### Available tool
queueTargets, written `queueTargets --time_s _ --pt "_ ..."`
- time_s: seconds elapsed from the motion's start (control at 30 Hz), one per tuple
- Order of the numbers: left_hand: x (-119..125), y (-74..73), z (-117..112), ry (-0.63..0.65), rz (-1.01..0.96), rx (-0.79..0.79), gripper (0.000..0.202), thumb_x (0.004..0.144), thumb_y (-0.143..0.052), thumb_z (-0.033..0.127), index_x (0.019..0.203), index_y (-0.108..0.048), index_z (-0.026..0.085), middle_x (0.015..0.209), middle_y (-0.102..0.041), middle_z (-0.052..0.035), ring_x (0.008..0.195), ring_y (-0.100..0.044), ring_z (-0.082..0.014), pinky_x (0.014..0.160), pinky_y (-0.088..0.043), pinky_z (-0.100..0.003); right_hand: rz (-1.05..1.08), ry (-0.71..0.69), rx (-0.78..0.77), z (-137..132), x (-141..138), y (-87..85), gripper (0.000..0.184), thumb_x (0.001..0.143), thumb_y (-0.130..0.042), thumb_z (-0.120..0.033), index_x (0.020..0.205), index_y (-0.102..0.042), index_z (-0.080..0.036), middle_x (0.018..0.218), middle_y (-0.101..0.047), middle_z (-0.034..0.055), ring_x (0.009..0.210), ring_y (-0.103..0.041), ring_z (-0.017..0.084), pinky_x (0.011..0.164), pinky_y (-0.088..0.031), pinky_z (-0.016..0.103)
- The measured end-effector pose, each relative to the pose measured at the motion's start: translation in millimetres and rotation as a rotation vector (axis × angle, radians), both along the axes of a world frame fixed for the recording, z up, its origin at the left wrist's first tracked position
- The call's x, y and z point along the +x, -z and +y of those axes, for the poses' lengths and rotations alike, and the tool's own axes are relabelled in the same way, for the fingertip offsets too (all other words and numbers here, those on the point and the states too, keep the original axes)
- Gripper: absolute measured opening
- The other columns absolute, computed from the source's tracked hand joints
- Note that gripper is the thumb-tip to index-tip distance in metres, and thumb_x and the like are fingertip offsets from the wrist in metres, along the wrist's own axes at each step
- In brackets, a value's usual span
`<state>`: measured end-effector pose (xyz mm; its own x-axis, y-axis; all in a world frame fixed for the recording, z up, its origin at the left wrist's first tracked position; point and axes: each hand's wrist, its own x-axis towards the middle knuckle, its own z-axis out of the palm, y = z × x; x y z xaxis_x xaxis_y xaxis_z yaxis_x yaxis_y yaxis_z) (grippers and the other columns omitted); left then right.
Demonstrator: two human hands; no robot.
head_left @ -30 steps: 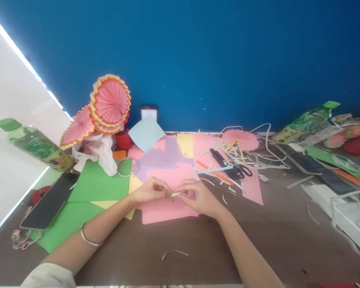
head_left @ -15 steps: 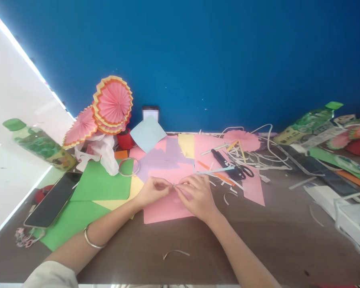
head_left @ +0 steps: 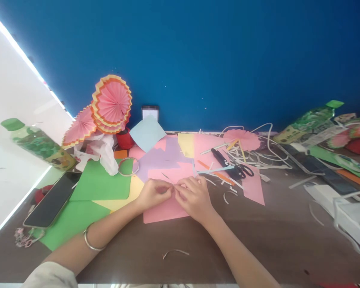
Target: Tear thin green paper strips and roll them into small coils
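Above the pink paper (head_left: 165,211), my left hand (head_left: 156,193) and my right hand (head_left: 195,197) meet with their fingertips nearly touching. Both pinch thumb against forefinger on a thin strip (head_left: 165,175). One end of it pokes up and left over the paper; the rest is hidden by the fingers. A sheet of purple paper (head_left: 156,163) and yellow paper (head_left: 136,188) lie just beyond and beside my left hand. Past my right hand are scissors (head_left: 244,172) and a scatter of cut paper strips (head_left: 215,171).
Green sheets (head_left: 103,182), a phone (head_left: 52,200) and a bottle (head_left: 39,144) are on the left. Folded paper rosettes (head_left: 112,104) stand near the blue wall. A white power strip (head_left: 327,200), cables and another bottle (head_left: 310,120) are on the right. One curled strip (head_left: 176,251) lies near the front edge.
The thin strip's end now shows above and left of my fingertips, where only a tiny bit showed between them before. Both hands have barely shifted.
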<state>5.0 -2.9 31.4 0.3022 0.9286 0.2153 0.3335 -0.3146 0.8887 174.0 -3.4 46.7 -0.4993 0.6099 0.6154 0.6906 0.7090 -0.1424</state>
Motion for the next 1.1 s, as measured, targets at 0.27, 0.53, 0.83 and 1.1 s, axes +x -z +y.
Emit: queueTargets --time_s 0.27,0.53,0.83,1.1 --pt "1.3 -0.3 -1.5 0.003 0.042 0.064 0.021 0.074 -0.049 0.019 0.074 -0.07 0.021 0.076 -0.07 -0.003 0.071 -0.063 -0.0178 0.068 -0.048 -0.026 -0.009 -0.021 -0.021 1.5 1.8 0.9 0.015 0.079 -0.05 -0.012 0.077 -0.062 -0.02 0.071 -0.058 -0.0004 0.065 -0.049 0.011 0.071 -0.027 0.032" --pt "0.4 1.6 -0.8 -0.011 0.026 0.071 0.018 0.075 -0.053 0.024 0.071 -0.07 0.02 0.074 -0.069 -0.0042 0.072 -0.062 -0.019 0.071 -0.047 -0.028 0.072 0.047 -0.001 -3.2 -10.0 6.7 0.016 0.078 -0.049 -0.01 0.068 -0.06 -0.017 0.063 -0.056 -0.0003 0.061 -0.048 0.011 0.065 -0.028 0.03" --pt "-1.8 0.8 1.1 -0.043 0.0 0.02 0.016 0.071 -0.055 0.018 0.075 -0.07 0.019 0.081 -0.07 -0.0048 0.08 -0.063 -0.0192 0.074 -0.048 -0.027 0.218 0.052 -0.089 1.1 -5.4 4.6 0.011 0.073 -0.055 -0.013 0.067 -0.061 -0.019 0.062 -0.057 -0.0023 0.059 -0.051 0.01 0.065 -0.031 0.03" --pt "-9.9 -3.0 9.0 0.088 -0.307 -0.25 0.007 0.066 -0.058 0.012 0.065 -0.065 0.015 0.088 -0.07 -0.008 0.09 -0.062 -0.0221 0.082 -0.047 -0.034 0.381 0.18 -0.185 14.0 9.4 8.5 0.008 0.071 -0.057 -0.018 0.065 -0.062 -0.021 0.066 -0.06 -0.0014 0.065 -0.056 0.014 0.069 -0.037 0.032"
